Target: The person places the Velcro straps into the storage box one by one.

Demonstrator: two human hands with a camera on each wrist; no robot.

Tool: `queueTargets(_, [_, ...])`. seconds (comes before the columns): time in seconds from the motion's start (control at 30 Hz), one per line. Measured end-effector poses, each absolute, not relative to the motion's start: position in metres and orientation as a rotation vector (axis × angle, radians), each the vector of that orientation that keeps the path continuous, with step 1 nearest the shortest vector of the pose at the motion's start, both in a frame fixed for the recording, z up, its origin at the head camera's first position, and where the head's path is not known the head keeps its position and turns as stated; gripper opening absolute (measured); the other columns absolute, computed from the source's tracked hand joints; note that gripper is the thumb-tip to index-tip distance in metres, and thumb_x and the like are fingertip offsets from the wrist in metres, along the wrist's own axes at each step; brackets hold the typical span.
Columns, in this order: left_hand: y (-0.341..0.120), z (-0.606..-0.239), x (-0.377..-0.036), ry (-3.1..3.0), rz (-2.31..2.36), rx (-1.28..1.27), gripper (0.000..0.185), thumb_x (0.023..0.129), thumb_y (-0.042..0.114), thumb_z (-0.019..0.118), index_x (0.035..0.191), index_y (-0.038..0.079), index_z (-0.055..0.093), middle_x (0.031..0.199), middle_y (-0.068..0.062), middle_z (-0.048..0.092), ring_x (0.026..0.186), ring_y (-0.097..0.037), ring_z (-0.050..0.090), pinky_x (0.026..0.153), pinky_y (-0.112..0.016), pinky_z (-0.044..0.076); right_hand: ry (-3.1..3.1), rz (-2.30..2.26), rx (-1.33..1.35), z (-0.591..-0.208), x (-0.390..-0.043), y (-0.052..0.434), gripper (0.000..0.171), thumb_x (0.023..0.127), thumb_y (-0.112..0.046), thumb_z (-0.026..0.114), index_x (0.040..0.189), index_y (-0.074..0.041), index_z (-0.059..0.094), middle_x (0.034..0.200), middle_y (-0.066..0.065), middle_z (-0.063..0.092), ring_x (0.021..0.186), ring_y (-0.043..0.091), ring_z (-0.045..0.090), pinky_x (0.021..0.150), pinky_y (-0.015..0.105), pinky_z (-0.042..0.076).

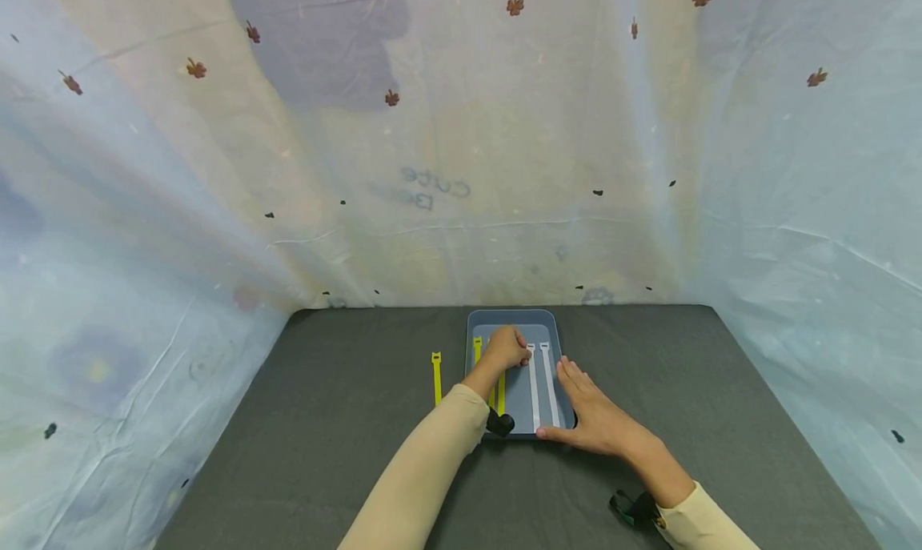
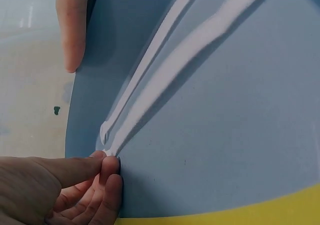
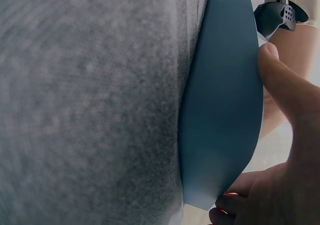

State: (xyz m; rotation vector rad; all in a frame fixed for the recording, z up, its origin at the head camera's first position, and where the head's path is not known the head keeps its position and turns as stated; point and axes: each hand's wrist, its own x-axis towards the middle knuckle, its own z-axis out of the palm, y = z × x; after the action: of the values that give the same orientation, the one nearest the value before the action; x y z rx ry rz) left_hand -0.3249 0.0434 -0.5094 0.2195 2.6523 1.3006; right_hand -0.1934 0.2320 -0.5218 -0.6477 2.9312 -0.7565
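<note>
A blue-grey tray (image 1: pixel 511 315) holds white and yellow hook-and-loop cable ties. My left hand (image 1: pixel 507 347) reaches over it and pinches the slotted head of a white cable tie (image 1: pixel 535 388) between thumb and fingertips. In the left wrist view that white cable tie (image 2: pixel 170 72) runs away from the fingers, beside a second white cable tie (image 2: pixel 150 55). My right hand (image 1: pixel 598 415) rests at the tray's right near corner, fingers extended along the side. The right wrist view has its thumb (image 3: pixel 272 55) at the rim of the tray (image 3: pixel 222 100).
Several yellow cable ties (image 1: pixel 502 394) lie in the tray's left part, partly hidden by my left forearm. Outside, left of the tray, another yellow cable tie (image 1: pixel 436 374) lies on the dark grey tabletop (image 1: pixel 346 422). A patterned curtain (image 1: pixel 461 238) hangs behind and at both sides.
</note>
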Motion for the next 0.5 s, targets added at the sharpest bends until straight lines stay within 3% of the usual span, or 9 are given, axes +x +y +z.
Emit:
queueTargets(0.27, [0.0402, -0.5145, -0.3302, 2.647, 1.283, 0.245, 0.021, 0.092, -0.003, 0.081, 0.083, 0.006, 0.064, 0.065, -0.001, 0.067, 0.059, -0.013, 0.07, 0.052, -0.019, 0.053, 2.926, -0.771, -0.659, -0.5218, -0.1923, 0.2316, 0.126, 0.089, -0.071, 0.076, 0.166, 0.011, 0.018, 0.175, 0.03, 0.014, 0.162, 0.049, 0.017, 0.129, 0.065, 0.022])
queueTargets(0.5, [0.0362, -0.5063, -0.3251, 2.612, 1.286, 0.333, 0.015, 0.096, 0.005, 0.079, 0.091, 0.008, 0.066, 0.07, -0.001, 0.072, 0.07, -0.022, 0.075, 0.053, -0.022, 0.053, 2.911, -0.77, -0.645, -0.5199, -0.1912, 0.2319, 0.126, 0.09, -0.071, 0.076, 0.167, 0.011, 0.017, 0.176, 0.03, 0.012, 0.162, 0.049, 0.015, 0.129, 0.065, 0.02])
